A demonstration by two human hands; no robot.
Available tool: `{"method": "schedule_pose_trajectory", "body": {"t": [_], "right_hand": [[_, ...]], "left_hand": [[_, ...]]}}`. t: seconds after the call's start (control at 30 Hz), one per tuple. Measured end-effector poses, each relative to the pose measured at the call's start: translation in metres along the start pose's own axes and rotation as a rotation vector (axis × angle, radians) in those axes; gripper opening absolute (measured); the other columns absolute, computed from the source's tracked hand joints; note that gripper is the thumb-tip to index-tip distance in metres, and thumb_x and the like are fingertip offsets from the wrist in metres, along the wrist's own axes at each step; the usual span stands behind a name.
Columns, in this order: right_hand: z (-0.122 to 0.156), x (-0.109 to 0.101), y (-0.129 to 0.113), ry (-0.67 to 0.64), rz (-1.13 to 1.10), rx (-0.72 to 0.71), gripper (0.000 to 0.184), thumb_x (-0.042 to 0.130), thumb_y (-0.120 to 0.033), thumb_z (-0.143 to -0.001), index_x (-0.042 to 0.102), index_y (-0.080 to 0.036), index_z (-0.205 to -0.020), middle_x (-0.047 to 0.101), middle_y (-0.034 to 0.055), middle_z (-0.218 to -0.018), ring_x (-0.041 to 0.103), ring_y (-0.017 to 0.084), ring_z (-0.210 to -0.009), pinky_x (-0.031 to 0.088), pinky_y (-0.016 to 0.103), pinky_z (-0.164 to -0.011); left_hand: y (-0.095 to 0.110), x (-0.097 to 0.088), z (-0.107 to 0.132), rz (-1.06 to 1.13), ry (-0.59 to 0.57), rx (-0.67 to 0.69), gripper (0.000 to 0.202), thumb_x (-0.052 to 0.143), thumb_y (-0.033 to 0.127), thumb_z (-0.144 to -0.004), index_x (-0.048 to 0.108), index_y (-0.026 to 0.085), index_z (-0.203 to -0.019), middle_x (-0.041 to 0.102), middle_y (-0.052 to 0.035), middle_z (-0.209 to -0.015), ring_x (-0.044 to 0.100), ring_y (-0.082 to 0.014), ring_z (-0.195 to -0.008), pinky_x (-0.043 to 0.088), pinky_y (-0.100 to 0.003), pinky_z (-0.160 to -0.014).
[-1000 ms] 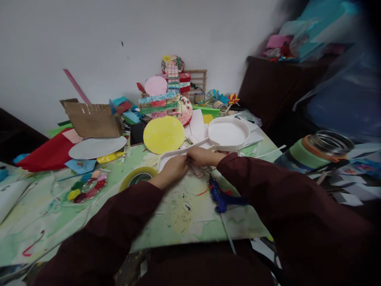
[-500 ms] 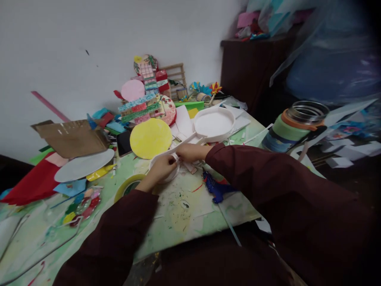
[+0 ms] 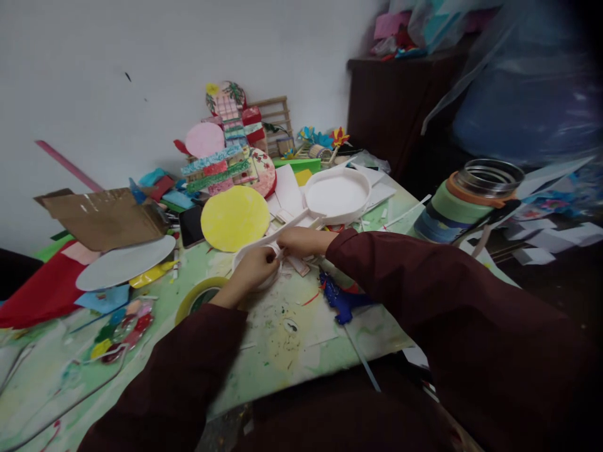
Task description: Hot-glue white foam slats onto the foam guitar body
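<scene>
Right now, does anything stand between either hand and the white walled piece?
Nothing visible does. The left hand and right hand meet at the near end of the white walled piece, fingers seemingly pinching its edge. The blue glue gun lies nearer the body, the tape roll off to the left.

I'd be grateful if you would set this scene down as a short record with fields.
left hand: left hand, fingers pinched at the wall of a white, shallow-walled form
right hand: right hand, fingertips close to the left's, grip at the same wall
near hands: blue glue gun; yellowish ring-shaped tape roll
behind form: flat yellow round disc
left side: brown cardboard box
right side: green-and-blue open bottle
surface: paint-stained pale green table
</scene>
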State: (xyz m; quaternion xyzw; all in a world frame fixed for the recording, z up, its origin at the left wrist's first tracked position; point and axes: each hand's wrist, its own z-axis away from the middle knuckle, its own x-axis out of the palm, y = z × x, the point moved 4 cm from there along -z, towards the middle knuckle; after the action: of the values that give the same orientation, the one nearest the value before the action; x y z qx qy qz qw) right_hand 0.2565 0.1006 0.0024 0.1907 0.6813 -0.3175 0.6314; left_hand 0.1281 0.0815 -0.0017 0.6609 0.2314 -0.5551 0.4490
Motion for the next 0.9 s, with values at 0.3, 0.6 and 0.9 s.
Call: {"method": "schedule_pose_trajectory", "body": {"t": [0.3, 0.6, 0.9], "right_hand": [[0.002, 0.002, -0.001, 0.012, -0.002, 0.074, 0.023, 0.052, -0.011, -0.079, 0.070, -0.007, -0.091, 0.069, 0.0151, -0.092, 0.058, 0.018, -0.076, 0.035, 0.028, -0.064], [0.002, 0.002, -0.001, 0.024, 0.024, 0.084, 0.018, 0.058, -0.017, -0.079, 0.070, -0.010, -0.089, 0.069, 0.0132, -0.090, 0.058, 0.018, -0.077, 0.035, 0.028, -0.066], [0.012, -0.006, -0.009, 0.040, 0.092, 0.052, 0.020, 0.054, -0.020, -0.083, 0.069, -0.011, -0.093, 0.068, 0.0129, -0.096, 0.058, 0.020, -0.085, 0.037, 0.027, -0.071]], "left_hand": [[0.009, -0.004, 0.002, -0.104, -0.026, 0.004, 0.023, 0.045, 0.028, -0.080, 0.061, 0.016, -0.069, 0.061, -0.0052, -0.068, 0.047, -0.0150, -0.059, 0.026, -0.028, -0.055], [0.008, -0.002, 0.002, -0.062, 0.003, -0.016, 0.021, 0.048, 0.029, -0.077, 0.063, 0.015, -0.071, 0.064, -0.0055, -0.070, 0.052, -0.0169, -0.061, 0.031, -0.028, -0.055], [0.013, -0.010, 0.008, -0.048, 0.056, 0.030, 0.037, 0.043, 0.040, -0.086, 0.066, 0.014, -0.071, 0.064, -0.0070, -0.069, 0.051, -0.0168, -0.060, 0.032, -0.028, -0.057]]}}
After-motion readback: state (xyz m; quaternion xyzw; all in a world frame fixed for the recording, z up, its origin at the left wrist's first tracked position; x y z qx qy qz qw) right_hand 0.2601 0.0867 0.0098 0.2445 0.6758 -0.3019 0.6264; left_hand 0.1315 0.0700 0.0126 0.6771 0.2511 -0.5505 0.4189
